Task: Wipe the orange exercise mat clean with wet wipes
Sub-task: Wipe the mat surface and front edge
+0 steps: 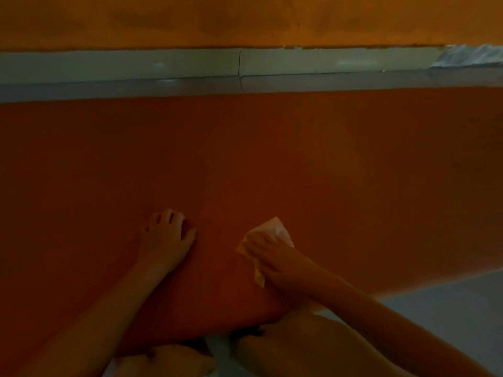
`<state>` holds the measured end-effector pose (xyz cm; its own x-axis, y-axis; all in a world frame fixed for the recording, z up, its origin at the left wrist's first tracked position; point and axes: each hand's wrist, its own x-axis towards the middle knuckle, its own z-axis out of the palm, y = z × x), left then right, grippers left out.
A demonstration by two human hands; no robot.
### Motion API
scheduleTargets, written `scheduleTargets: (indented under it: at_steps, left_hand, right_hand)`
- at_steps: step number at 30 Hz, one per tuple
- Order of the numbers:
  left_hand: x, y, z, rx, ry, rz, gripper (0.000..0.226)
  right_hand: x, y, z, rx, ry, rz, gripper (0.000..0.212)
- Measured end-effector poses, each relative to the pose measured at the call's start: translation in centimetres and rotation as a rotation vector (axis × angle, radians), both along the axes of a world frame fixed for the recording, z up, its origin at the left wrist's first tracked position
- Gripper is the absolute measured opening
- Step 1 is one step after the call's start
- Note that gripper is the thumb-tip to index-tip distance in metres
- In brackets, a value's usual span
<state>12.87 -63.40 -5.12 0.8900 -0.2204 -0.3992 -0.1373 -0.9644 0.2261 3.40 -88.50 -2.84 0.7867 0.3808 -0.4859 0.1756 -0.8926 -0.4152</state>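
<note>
The orange exercise mat lies flat on the floor and fills most of the view. My right hand presses a white wet wipe flat against the mat near its front edge, with the wipe sticking out beyond my fingers. My left hand rests on the mat to the left of the wipe, fingers bent and fingertips touching the surface, holding nothing. The scene is dim.
A pale skirting board runs along the orange wall behind the mat. Grey floor shows at the lower right. My knees are at the mat's front edge. Something white and crumpled lies at the far right by the wall.
</note>
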Motion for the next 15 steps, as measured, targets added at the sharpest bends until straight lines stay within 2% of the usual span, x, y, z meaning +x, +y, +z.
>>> scheduleTargets:
  at_steps: [1,4,6,9,11,15]
  left_hand:
    - [0.2,-0.1,-0.1,-0.006,-0.004,0.004,0.047]
    - [0.2,-0.3,-1.0,-0.018,-0.018,-0.031,0.058]
    - [0.2,-0.2,-1.4,-0.019,-0.006,-0.043,0.06]
    - [0.2,-0.1,-1.5,0.0,0.011,-0.049,0.059]
    - [0.1,-0.2,-1.4,0.008,0.01,-0.051,0.059]
    - [0.0,-0.4,-1.6,0.036,-0.026,-0.041,0.059]
  right_hand:
    - [-0.4,-0.2,0.0,0.013,-0.01,0.031,0.058]
    - [0.9,-3.0,-0.4,-0.04,-0.015,-0.019,0.047]
    - [3.2,-4.8,-1.4,-0.151,-0.011,-0.094,0.051]
    - [6.6,-5.0,-3.3,-0.389,-0.03,-0.064,0.059]
    - [7.2,-2.6,-3.5,-0.315,-0.058,-0.015,0.061]
    - [5.3,1.2,-2.1,0.051,-0.058,0.064,0.05]
